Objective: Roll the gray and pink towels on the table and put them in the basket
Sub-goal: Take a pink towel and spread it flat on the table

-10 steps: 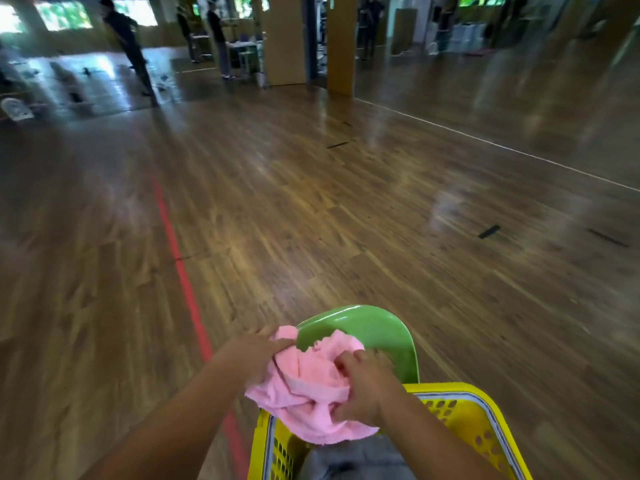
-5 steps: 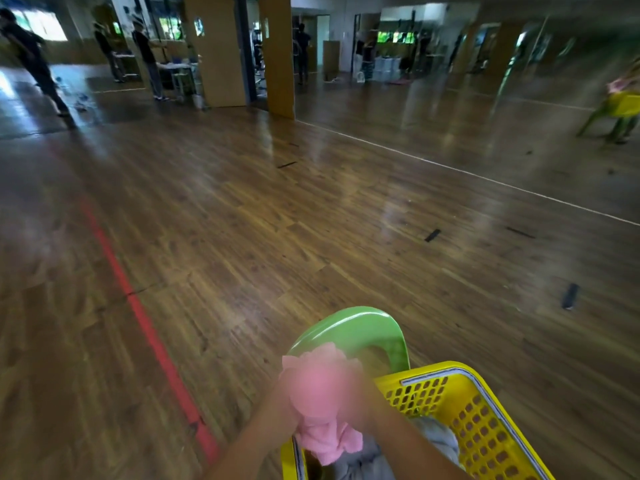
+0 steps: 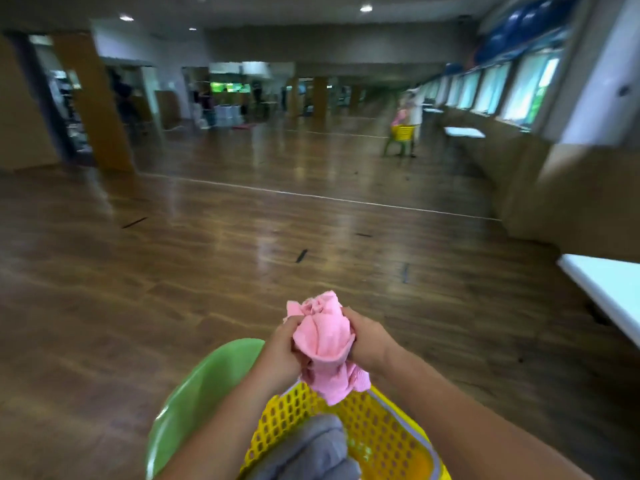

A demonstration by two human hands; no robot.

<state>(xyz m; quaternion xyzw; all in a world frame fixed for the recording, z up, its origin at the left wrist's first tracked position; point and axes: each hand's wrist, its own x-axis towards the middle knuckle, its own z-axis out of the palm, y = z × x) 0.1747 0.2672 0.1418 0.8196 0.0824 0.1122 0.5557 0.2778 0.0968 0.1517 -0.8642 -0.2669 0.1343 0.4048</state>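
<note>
A: What surrounds the grip?
B: Open wooden floor (image 3: 242, 271) ahead, a white table (image 3: 609, 282) edge far right, and a green chair (image 3: 194, 393) below-left against the yellow basket (image 3: 381, 434).
A: And the towels?
B: The gray towel (image 3: 311, 452) lies in the basket, directly below. The pink towel (image 3: 325, 337), bunched and creased, is clutched between the left hand (image 3: 280, 348) and right hand (image 3: 367, 337).

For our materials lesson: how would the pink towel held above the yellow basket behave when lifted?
Probably floppy: the pink towel bunches between the left hand and right hand, its tail drooping. Likely light: it crumples small, held aloft.
</note>
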